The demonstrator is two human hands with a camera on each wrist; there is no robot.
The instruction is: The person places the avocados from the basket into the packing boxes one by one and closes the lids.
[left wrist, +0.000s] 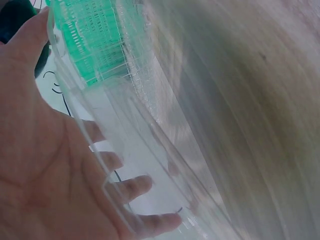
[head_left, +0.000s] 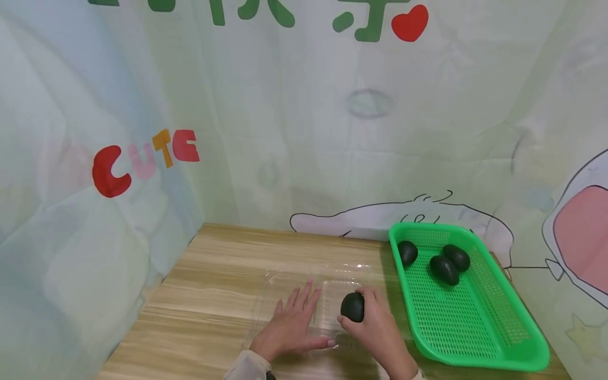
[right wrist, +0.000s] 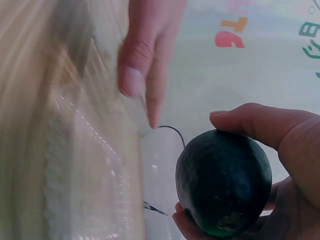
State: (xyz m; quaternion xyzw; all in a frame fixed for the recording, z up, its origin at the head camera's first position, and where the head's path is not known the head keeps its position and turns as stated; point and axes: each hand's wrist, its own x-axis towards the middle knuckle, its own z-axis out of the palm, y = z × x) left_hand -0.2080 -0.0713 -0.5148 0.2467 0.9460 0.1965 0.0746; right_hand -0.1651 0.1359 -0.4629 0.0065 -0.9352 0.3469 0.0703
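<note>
My right hand [head_left: 378,323] grips a dark avocado [head_left: 353,307] between thumb and fingers, above the right half of a clear plastic clamshell box [head_left: 339,295]. In the right wrist view the avocado [right wrist: 223,182] shows smooth blackish-green skin with a small scar at its lower end. My left hand [head_left: 292,323] rests on the clamshell's left half, its fingers spread and straight. Seen from the left wrist, the palm lies along the transparent rim, and the fingers show through the plastic [left wrist: 145,150].
To the right stands a green plastic basket [head_left: 467,327] with three dark avocados in it: one [head_left: 407,253] by the left wall, two [head_left: 444,270] side by side. The wooden table [head_left: 190,295] meets a printed cloth backdrop [head_left: 266,174] behind and at the left.
</note>
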